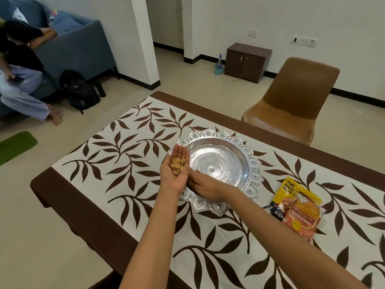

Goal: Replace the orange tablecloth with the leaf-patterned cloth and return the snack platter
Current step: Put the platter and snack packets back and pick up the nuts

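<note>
The white cloth with brown leaves (125,153) covers the dark brown table (79,213). On it stands an ornate silver platter (251,157), its bowl bare. My left hand (174,183) is held flat, palm up, over the platter's left rim, carrying a small heap of nut shells (177,165). My right hand (202,185) lies inside the platter's near-left part, its fingers pointing left; their tips are hidden under my left hand. No orange cloth is in view.
A yellow snack packet (291,189) and an orange one (302,217) lie overlapping on the cloth right of the platter. A brown chair (291,101) stands at the table's far side. A person sits by a blue sofa (79,44) at far left, beside a black backpack (80,90).
</note>
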`<state>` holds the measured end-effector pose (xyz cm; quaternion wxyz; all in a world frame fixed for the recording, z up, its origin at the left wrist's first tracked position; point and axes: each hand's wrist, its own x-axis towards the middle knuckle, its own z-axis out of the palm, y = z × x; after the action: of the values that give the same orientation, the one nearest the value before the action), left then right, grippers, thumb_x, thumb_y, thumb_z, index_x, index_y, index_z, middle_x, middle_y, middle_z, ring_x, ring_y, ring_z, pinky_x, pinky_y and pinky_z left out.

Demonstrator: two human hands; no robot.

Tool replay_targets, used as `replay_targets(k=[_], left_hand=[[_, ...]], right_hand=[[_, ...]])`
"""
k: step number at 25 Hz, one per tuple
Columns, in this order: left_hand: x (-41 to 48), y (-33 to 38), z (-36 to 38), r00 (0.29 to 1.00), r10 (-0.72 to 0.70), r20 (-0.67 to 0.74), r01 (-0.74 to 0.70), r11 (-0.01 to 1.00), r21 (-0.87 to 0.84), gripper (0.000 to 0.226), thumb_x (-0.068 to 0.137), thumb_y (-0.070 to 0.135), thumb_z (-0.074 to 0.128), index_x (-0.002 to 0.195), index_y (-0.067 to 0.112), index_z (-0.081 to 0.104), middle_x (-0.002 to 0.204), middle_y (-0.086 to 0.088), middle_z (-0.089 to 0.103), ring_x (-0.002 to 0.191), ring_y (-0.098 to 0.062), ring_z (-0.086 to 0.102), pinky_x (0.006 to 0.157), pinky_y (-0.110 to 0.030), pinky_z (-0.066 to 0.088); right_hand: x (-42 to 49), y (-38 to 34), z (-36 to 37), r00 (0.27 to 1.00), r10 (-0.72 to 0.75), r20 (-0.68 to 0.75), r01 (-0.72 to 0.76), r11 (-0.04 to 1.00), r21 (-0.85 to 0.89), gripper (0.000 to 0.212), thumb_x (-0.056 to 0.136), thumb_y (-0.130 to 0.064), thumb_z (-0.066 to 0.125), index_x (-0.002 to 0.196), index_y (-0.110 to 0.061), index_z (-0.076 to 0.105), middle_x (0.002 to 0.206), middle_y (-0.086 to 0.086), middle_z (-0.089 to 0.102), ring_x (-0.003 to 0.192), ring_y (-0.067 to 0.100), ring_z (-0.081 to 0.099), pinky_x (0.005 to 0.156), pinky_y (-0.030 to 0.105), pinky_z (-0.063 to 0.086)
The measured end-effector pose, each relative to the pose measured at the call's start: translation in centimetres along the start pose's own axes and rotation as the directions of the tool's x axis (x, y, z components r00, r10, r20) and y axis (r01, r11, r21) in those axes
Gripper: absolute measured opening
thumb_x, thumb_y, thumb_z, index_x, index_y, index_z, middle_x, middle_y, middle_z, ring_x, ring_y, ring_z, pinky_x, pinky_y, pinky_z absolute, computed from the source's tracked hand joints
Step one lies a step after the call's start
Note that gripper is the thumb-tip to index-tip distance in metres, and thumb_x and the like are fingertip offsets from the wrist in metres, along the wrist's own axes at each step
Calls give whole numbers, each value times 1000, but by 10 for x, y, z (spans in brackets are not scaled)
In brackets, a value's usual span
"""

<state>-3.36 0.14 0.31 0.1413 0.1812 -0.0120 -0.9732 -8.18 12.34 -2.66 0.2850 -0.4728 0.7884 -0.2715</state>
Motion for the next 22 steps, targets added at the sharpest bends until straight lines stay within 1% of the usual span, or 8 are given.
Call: replay_targets(k=[2,5,8,11,13,15,19,22], left_hand=[[2,1,1,1000,13,-11,-13,1000,10,46,101,25,38,91,-3,72,98,-15,69,100,-24,65,89,-41,53],[2,2,0,1000,19,-9,-19,1000,15,47,102,26,37,91,-3,72,97,-14,69,100,-23,65,90,-40,53],[2,2,0,1000,15,-15,-15,999,30,47,102,26,38,91,-2,73,96,-14,70,95,-23,68,91,-39,53],[3,-1,-1,1000,26,-12,-26,999,46,46,102,27,38,92,-2,72,95,-14,71,91,-24,70,90,-38,54],[4,-3,-2,1000,21,-2,-21,998,56,45,102,27,37,94,-2,71,95,-15,71,91,-24,70,90,-39,53],[4,-5,-2,1000,16,6,-17,998,62,46,102,27,37,92,-2,72,95,-15,71,90,-25,70,90,-39,54],[3,-7,-3,1000,13,14,-14,997,80,49,102,27,35,89,-2,73,93,-14,71,87,-24,71,88,-38,54],[2,-6,-2,1000,16,8,-16,997,79,49,102,27,35,89,-2,72,93,-14,71,86,-25,71,88,-39,54]], right_hand=[[-16,-1,-9,998,-16,68,20,998,-62,44,101,-18,38,143,-25,33,137,6,52,114,20,54,104,37,40],[-41,9,-27,996,25,81,-7,978,-207,47,95,-9,46,135,-33,47,120,3,64,94,18,62,87,36,51],[-50,22,-35,922,248,-298,-246,968,43,45,93,0,47,135,-18,50,110,5,66,88,11,65,87,31,52],[-46,20,-12,770,480,-421,-566,818,-102,49,96,-5,38,145,-3,29,150,18,33,138,30,34,113,42,29],[-41,4,8,755,570,-323,-629,769,-112,59,104,-30,25,151,-2,6,160,16,-1,148,31,-1,118,43,3],[-35,-14,21,783,559,-271,-598,797,-84,63,104,-38,18,151,-1,0,159,18,-7,147,31,-7,118,41,-2],[-35,-38,32,911,381,-160,-392,919,-43,48,103,-30,25,137,2,34,153,21,26,141,34,25,114,46,27],[-44,-33,11,935,310,-173,-316,949,-5,31,100,-17,39,125,-3,52,121,20,58,99,27,60,85,37,48]])
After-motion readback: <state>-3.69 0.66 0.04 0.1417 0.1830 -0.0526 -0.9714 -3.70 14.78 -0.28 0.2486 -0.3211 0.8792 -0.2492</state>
